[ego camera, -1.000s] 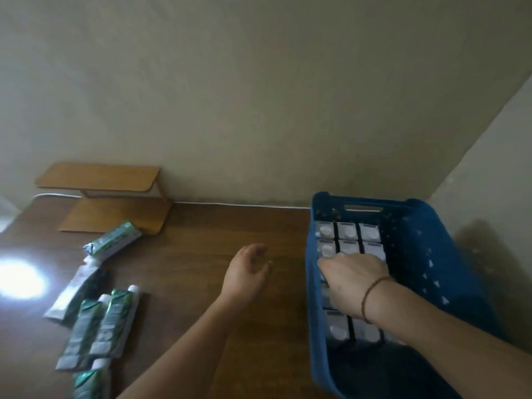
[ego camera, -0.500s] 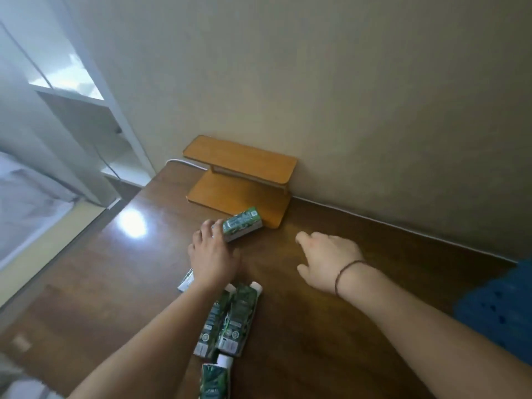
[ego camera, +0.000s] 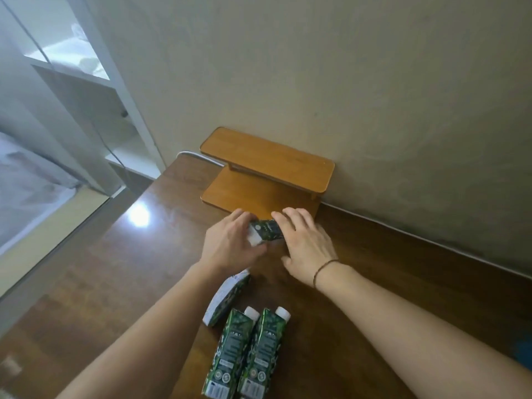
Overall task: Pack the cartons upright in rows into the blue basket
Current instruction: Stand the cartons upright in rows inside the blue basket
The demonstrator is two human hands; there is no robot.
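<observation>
A green carton [ego camera: 264, 232] lies on the dark wooden table just in front of the small wooden shelf. My left hand [ego camera: 230, 244] grips its left, white end. My right hand [ego camera: 305, 240] rests its fingers on the carton's right end, thumb spread out. Nearer to me, two green cartons with white caps [ego camera: 230, 352] [ego camera: 263, 352] lie flat side by side, and another carton [ego camera: 226, 298] lies tilted to their left. Only a sliver of the blue basket [ego camera: 524, 351] shows at the right edge.
A two-level wooden shelf [ego camera: 267, 171] stands against the beige wall. The table's left edge [ego camera: 95, 234] drops off toward a white shelving unit [ego camera: 86, 110] and a bed. A white cable [ego camera: 195, 155] runs along the wall behind the table.
My view swung left, away from the basket. My left hand closed on the far carton by the shelf, and my right hand left the basket and reached over to the same carton.
</observation>
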